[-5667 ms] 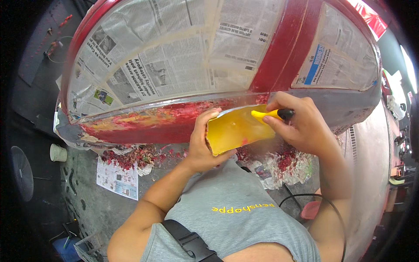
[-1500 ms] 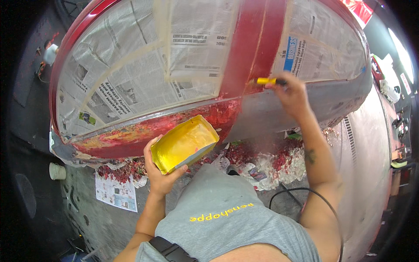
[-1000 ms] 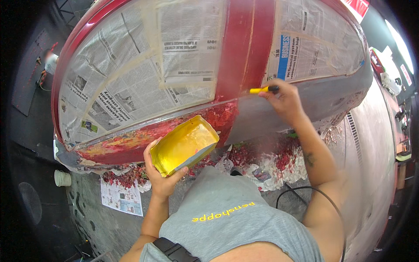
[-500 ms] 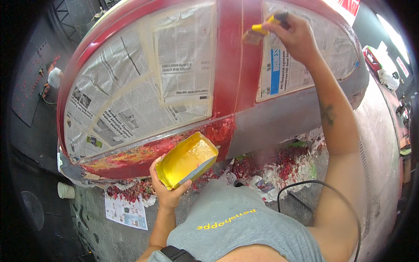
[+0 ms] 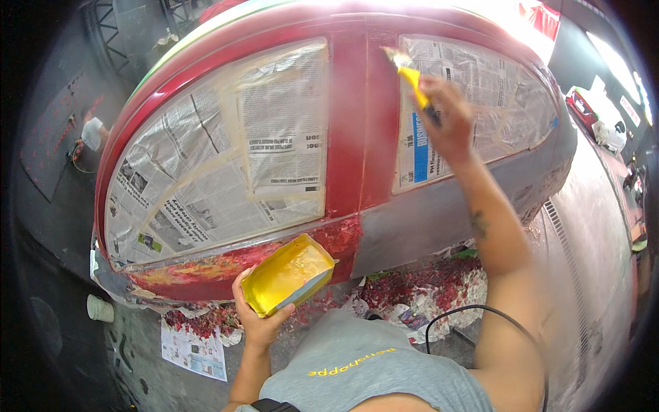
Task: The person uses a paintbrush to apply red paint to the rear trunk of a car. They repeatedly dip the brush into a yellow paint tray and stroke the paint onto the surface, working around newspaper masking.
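Note:
My right hand (image 5: 447, 120) is closed around a paintbrush (image 5: 410, 74) with a yellow and black handle. Its bristles meet or hover just over the red door pillar (image 5: 364, 130) of a car body, near the upper edge of the right window; contact is hard to tell. That window is masked with newspaper (image 5: 473, 103), as is the larger left one (image 5: 274, 123). Down by the car's lower side, my left hand (image 5: 257, 326) grips an open yellow container (image 5: 292, 271) from beneath, thumb along its near side. Its inside looks shiny yellow; how much liquid it holds cannot be told.
Red and white paint scrapings (image 5: 419, 295) lie along the foot of the car. A newspaper sheet (image 5: 195, 350) and a white bucket (image 5: 100, 309) are on the floor at left. A black cable (image 5: 487, 309) loops by my right arm. Another person (image 5: 91, 132) is at far left.
The brush has swung from lying sideways to bristles pointing up, and sits higher on the pillar. My right hand has turned with it. The left hand still holds the container.

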`<state>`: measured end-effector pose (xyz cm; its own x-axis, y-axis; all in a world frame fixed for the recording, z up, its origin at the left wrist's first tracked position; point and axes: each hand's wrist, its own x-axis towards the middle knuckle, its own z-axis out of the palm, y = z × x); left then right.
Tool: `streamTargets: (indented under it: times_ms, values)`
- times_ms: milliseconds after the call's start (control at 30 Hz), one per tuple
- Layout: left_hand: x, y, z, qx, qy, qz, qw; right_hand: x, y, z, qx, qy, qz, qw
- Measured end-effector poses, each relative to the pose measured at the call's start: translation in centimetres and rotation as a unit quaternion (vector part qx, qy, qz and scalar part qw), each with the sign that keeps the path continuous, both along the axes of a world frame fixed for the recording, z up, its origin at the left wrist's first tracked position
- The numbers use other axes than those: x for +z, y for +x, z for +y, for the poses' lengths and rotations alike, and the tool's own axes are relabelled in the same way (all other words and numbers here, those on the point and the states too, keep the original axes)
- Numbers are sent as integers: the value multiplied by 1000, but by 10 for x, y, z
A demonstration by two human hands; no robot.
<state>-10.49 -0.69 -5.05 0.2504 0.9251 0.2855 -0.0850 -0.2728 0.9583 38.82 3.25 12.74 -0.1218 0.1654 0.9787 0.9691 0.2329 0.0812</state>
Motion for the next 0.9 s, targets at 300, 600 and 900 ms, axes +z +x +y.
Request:
streamTargets:
  times_ms: [300,600,900]
  values:
    - [13,7,6,-14,16,20,1000,-67,-54,-55,54,-21,83,995]
    - [24,19,3,-34,22,10,999,46,-23,6,34,-57,69,995]
    - [28,8,7,-18,41,9,999,10,-64,-56,50,-78,136,986]
